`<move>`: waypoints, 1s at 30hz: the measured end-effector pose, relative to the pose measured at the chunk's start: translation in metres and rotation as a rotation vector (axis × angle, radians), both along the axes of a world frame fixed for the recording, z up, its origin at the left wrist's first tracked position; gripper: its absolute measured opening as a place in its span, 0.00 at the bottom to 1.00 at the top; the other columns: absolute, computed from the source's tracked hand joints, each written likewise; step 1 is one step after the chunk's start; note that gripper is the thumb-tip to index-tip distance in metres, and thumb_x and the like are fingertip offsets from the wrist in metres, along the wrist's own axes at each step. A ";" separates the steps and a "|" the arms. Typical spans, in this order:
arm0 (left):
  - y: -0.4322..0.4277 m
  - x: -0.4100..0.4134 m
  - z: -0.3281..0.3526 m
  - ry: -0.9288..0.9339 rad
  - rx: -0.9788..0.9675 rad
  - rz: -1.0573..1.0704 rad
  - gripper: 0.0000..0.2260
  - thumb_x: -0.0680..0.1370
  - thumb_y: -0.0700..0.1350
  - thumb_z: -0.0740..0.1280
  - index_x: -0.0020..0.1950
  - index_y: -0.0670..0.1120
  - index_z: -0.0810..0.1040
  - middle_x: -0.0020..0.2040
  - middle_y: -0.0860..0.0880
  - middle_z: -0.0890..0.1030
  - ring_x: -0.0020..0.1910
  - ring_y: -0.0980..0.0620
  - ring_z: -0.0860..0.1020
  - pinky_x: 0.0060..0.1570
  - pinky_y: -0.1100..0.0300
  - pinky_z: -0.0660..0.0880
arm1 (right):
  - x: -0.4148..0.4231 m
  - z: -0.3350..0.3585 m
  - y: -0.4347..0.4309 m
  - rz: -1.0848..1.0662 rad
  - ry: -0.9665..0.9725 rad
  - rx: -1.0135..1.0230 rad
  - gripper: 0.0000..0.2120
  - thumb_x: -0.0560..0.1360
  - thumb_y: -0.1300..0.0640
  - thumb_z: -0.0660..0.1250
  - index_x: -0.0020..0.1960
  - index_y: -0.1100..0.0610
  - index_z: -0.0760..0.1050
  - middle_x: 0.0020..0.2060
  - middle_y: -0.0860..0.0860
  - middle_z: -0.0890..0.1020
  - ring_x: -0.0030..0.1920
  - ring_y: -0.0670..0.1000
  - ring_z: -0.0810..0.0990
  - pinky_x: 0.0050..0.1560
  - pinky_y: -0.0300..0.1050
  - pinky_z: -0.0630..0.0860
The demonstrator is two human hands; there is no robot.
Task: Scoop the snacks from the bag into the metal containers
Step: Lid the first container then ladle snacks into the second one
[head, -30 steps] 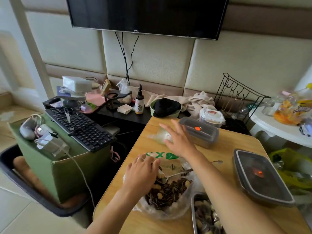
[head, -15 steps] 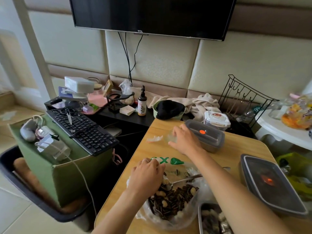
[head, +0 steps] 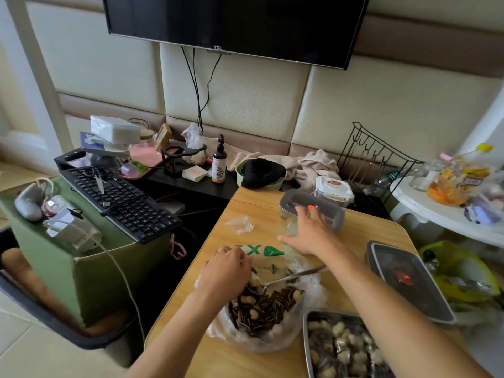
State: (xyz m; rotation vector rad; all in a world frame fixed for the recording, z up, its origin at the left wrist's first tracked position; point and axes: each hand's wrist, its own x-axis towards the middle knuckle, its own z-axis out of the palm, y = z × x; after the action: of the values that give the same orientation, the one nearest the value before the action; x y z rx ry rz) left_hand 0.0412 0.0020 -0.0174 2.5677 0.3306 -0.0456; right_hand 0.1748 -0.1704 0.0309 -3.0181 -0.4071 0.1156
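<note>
Shows a light wooden table (head: pixel 261 208) set against a padded wall beneath a television (head: pixel 234 23), with a keyboard (head: pixel 120 203) on a green box (head: pixel 90 279) at left and a white side table (head: pixel 436 216) at right. Places the clear bag (head: pixel 311 293) of snacks (head: pixel 261 306), with a spoon (head: pixel 294 276) in it, near the table's front edge, just left of an open metal container (head: pixel 306 339) holding snacks, and behind both a near lidded container (head: pixel 409 282) and a far lidded container (head: pixel 311 207). Grips the bag's rim with the curled left hand (head: pixel 226 268) and extends the right hand (head: pixel 308 236), fingers spread with nothing visibly held, to the front of the far lidded container.
</note>
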 end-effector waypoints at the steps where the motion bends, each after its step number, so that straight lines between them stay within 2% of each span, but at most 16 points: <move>1: 0.002 0.001 -0.001 -0.002 -0.010 -0.002 0.17 0.86 0.55 0.54 0.63 0.49 0.78 0.63 0.49 0.76 0.60 0.48 0.76 0.64 0.48 0.74 | -0.001 0.001 0.008 0.039 -0.121 -0.007 0.39 0.78 0.37 0.68 0.80 0.56 0.60 0.76 0.59 0.65 0.75 0.61 0.66 0.70 0.57 0.73; 3: 0.005 0.002 -0.002 -0.007 -0.025 -0.005 0.17 0.86 0.54 0.54 0.62 0.49 0.78 0.61 0.49 0.76 0.59 0.48 0.76 0.62 0.48 0.75 | 0.000 -0.001 0.028 0.184 -0.359 0.101 0.21 0.82 0.48 0.66 0.70 0.57 0.72 0.66 0.55 0.75 0.66 0.56 0.75 0.63 0.50 0.78; 4: 0.006 0.003 -0.003 -0.011 -0.030 -0.007 0.16 0.86 0.54 0.54 0.62 0.48 0.79 0.61 0.49 0.76 0.59 0.48 0.76 0.62 0.48 0.75 | 0.000 -0.003 0.039 0.264 -0.390 0.174 0.14 0.83 0.54 0.64 0.65 0.58 0.75 0.61 0.53 0.77 0.62 0.54 0.78 0.59 0.48 0.79; 5: 0.008 0.004 -0.003 -0.014 -0.035 -0.008 0.16 0.86 0.54 0.55 0.61 0.48 0.79 0.60 0.49 0.77 0.58 0.48 0.76 0.61 0.49 0.75 | -0.001 -0.006 0.051 0.328 -0.351 0.227 0.10 0.83 0.58 0.62 0.62 0.58 0.77 0.59 0.52 0.78 0.58 0.53 0.79 0.56 0.47 0.79; 6: 0.009 0.006 -0.004 -0.020 -0.036 -0.008 0.16 0.86 0.53 0.55 0.60 0.47 0.79 0.59 0.49 0.77 0.58 0.48 0.76 0.61 0.49 0.75 | -0.001 -0.010 0.064 0.375 -0.271 0.255 0.11 0.84 0.60 0.59 0.62 0.58 0.78 0.59 0.51 0.78 0.58 0.53 0.79 0.55 0.47 0.78; 8: 0.009 0.009 -0.005 -0.025 -0.033 0.001 0.15 0.86 0.52 0.55 0.59 0.47 0.79 0.57 0.48 0.77 0.56 0.48 0.76 0.59 0.49 0.76 | 0.001 -0.025 0.088 0.405 -0.081 0.263 0.15 0.84 0.61 0.57 0.68 0.57 0.77 0.64 0.52 0.78 0.62 0.54 0.78 0.60 0.51 0.77; 11: 0.010 0.010 -0.004 -0.029 -0.018 -0.002 0.14 0.86 0.50 0.56 0.59 0.46 0.79 0.56 0.48 0.77 0.56 0.49 0.76 0.58 0.50 0.76 | 0.007 -0.052 0.107 0.328 0.064 0.238 0.20 0.83 0.61 0.60 0.74 0.51 0.74 0.69 0.52 0.77 0.68 0.56 0.77 0.67 0.54 0.75; 13: 0.012 0.009 -0.002 -0.034 -0.014 -0.018 0.14 0.86 0.48 0.56 0.59 0.45 0.79 0.56 0.47 0.78 0.58 0.49 0.76 0.58 0.50 0.76 | 0.011 -0.064 0.111 0.267 0.052 0.239 0.18 0.82 0.60 0.63 0.69 0.48 0.78 0.67 0.49 0.79 0.64 0.54 0.79 0.62 0.50 0.77; 15: 0.013 0.008 0.000 -0.038 -0.011 -0.021 0.14 0.85 0.47 0.56 0.60 0.44 0.79 0.57 0.47 0.78 0.57 0.49 0.76 0.59 0.51 0.76 | 0.010 -0.068 0.110 0.218 -0.028 0.244 0.11 0.81 0.60 0.65 0.58 0.51 0.83 0.62 0.48 0.82 0.57 0.53 0.81 0.52 0.45 0.77; 18: 0.013 0.006 0.002 -0.045 -0.017 -0.003 0.13 0.85 0.46 0.57 0.60 0.44 0.79 0.59 0.47 0.77 0.55 0.49 0.77 0.58 0.53 0.77 | 0.004 -0.060 0.104 0.183 -0.109 0.248 0.09 0.81 0.61 0.63 0.50 0.52 0.81 0.52 0.51 0.85 0.49 0.54 0.82 0.43 0.44 0.77; 20: 0.011 0.004 0.005 -0.074 -0.014 0.012 0.13 0.85 0.46 0.57 0.61 0.46 0.80 0.59 0.48 0.77 0.55 0.49 0.77 0.59 0.52 0.76 | -0.005 -0.050 0.095 0.172 -0.148 0.369 0.09 0.81 0.60 0.62 0.48 0.53 0.80 0.45 0.51 0.84 0.44 0.53 0.80 0.40 0.45 0.75; 23: 0.006 0.002 0.011 -0.203 0.027 0.079 0.13 0.85 0.47 0.58 0.61 0.51 0.81 0.61 0.51 0.77 0.62 0.50 0.74 0.61 0.51 0.69 | -0.033 -0.035 0.074 0.200 -0.204 0.672 0.07 0.79 0.61 0.64 0.44 0.55 0.78 0.37 0.45 0.82 0.38 0.46 0.79 0.38 0.42 0.75; 25: 0.003 0.002 0.016 -0.352 -0.051 0.145 0.11 0.84 0.49 0.61 0.63 0.49 0.80 0.61 0.50 0.77 0.63 0.49 0.73 0.61 0.52 0.68 | -0.057 -0.029 0.058 0.196 -0.185 0.783 0.06 0.80 0.60 0.67 0.45 0.53 0.79 0.37 0.43 0.83 0.39 0.42 0.81 0.38 0.37 0.77; 27: 0.000 0.001 0.018 -0.461 -0.224 0.158 0.15 0.83 0.52 0.66 0.66 0.46 0.76 0.59 0.49 0.78 0.60 0.51 0.75 0.60 0.56 0.73 | -0.078 -0.025 0.039 0.156 -0.134 0.901 0.06 0.81 0.60 0.69 0.47 0.52 0.81 0.39 0.44 0.85 0.42 0.41 0.84 0.42 0.36 0.80; 30: -0.006 -0.001 0.022 -0.376 -0.514 0.107 0.23 0.79 0.56 0.71 0.69 0.48 0.73 0.56 0.52 0.81 0.55 0.57 0.80 0.56 0.54 0.81 | -0.099 -0.023 0.012 0.078 -0.046 1.038 0.07 0.81 0.60 0.69 0.48 0.51 0.82 0.39 0.45 0.86 0.41 0.43 0.85 0.43 0.40 0.82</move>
State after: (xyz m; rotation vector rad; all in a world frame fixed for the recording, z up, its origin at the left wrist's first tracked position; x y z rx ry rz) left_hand 0.0407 -0.0045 0.0050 1.9935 0.2682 0.3435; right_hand 0.0762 -0.1587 0.0080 -1.9849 -0.4126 -0.1274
